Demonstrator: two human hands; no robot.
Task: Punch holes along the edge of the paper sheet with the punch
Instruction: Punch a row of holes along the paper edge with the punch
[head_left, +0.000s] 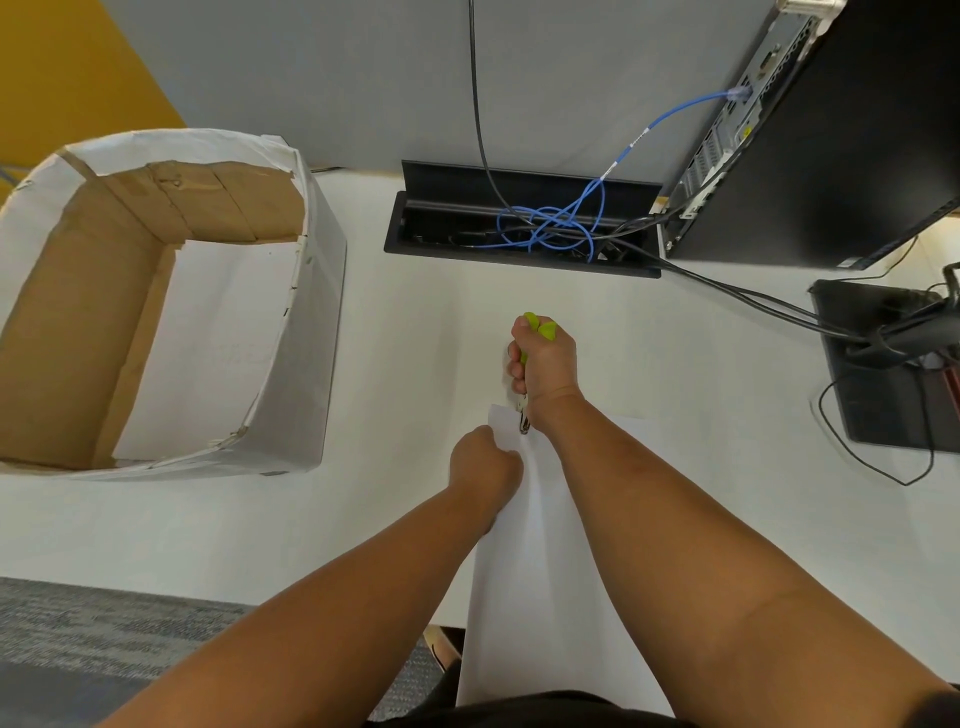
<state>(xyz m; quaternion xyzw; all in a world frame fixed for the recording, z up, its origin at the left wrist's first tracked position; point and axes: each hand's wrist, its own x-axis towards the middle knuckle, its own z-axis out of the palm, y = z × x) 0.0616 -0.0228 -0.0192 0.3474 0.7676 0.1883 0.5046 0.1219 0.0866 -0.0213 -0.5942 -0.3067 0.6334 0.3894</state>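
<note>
A white paper sheet (524, 571) is held up over the white desk, running from my lap to the desk's middle. My left hand (480, 465) pinches its left edge near the far corner. My right hand (545, 364) grips a hand punch (540, 326) with lime-green handles. The green handle ends stick out past my fingers. The punch's metal jaws (523, 418) sit on the sheet's far edge, close to its left corner. My right forearm covers much of the sheet's right side.
An open cardboard box (156, 306) wrapped in white paper stands at the left. A cable tray (519, 228) with blue and black cables lies at the back. A black computer case (821, 140) and a black stand (893, 374) with cables fill the right.
</note>
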